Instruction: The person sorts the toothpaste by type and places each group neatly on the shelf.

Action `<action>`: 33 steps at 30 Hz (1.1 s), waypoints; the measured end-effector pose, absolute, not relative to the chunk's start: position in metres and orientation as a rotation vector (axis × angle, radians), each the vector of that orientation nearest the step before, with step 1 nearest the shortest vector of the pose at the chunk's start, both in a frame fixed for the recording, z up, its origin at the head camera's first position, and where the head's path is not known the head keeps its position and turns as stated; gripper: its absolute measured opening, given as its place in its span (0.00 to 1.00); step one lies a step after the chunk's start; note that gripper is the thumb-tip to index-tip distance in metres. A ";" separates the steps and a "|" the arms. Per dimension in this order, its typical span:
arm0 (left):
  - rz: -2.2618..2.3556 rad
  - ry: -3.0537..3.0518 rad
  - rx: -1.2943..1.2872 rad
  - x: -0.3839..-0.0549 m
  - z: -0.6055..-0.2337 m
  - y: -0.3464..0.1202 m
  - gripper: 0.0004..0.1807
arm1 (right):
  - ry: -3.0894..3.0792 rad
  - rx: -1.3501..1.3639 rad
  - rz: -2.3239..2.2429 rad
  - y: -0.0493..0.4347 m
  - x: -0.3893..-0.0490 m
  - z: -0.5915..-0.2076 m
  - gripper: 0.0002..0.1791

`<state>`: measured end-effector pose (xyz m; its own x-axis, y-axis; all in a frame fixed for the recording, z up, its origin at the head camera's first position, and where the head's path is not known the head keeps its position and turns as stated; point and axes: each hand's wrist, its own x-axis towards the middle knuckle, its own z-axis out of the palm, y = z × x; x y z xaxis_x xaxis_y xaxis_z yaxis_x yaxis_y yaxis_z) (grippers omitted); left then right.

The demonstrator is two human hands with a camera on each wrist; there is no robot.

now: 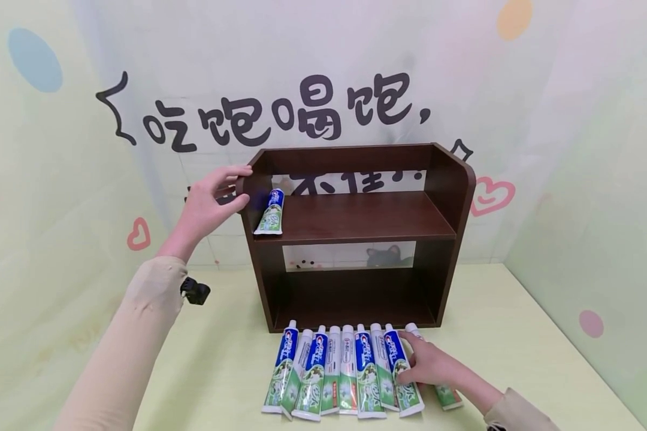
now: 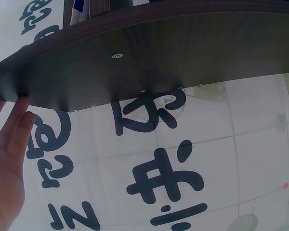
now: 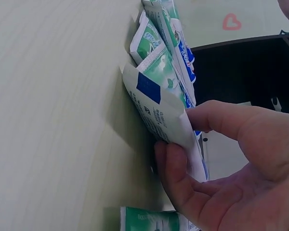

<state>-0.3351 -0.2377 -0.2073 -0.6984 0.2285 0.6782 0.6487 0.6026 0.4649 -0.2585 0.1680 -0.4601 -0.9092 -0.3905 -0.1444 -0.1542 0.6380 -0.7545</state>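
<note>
At the back of the table is a dark brown two-tier shelf [image 1: 356,218]. My left hand [image 1: 210,194] touches the upper front of its left side panel [image 2: 149,57], with fingers and thumb extended. One blue, white and green toothpaste tube [image 1: 271,214] leans against the inner left wall on the upper tier. My right hand [image 1: 431,362] pinches a toothpaste tube [image 1: 404,383] near the right end of a row. In the right wrist view this tube [image 3: 159,110] is tilted, its pale printed back showing between thumb and fingers.
Several more toothpaste tubes [image 1: 310,383] lie side by side in front of the shelf, caps toward it. A white and green tube [image 1: 449,396] lies right of the row, partly hidden by the right hand. Behind the shelf hangs a printed wall covering [image 1: 329,48].
</note>
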 end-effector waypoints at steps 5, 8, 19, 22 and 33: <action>-0.974 -2.260 -0.694 -0.337 -0.208 -0.239 0.22 | 2.563 -0.425 -1.167 0.168 -0.258 -0.463 0.57; -0.974 -2.258 -0.699 -0.336 -0.207 -0.238 0.23 | 2.567 -0.396 -1.177 0.168 -0.258 -0.465 0.57; -0.978 -2.261 -0.691 -0.338 -0.208 -0.238 0.23 | 2.425 -0.386 -1.333 0.176 -0.257 -0.463 0.54; -0.990 -2.265 -0.695 -0.338 -0.208 -0.238 0.23 | 2.377 -0.384 -1.380 0.176 -0.255 -0.458 0.55; -0.979 -2.255 -0.704 -0.334 -0.205 -0.237 0.22 | 2.323 -0.475 -1.520 0.167 -0.249 -0.423 0.52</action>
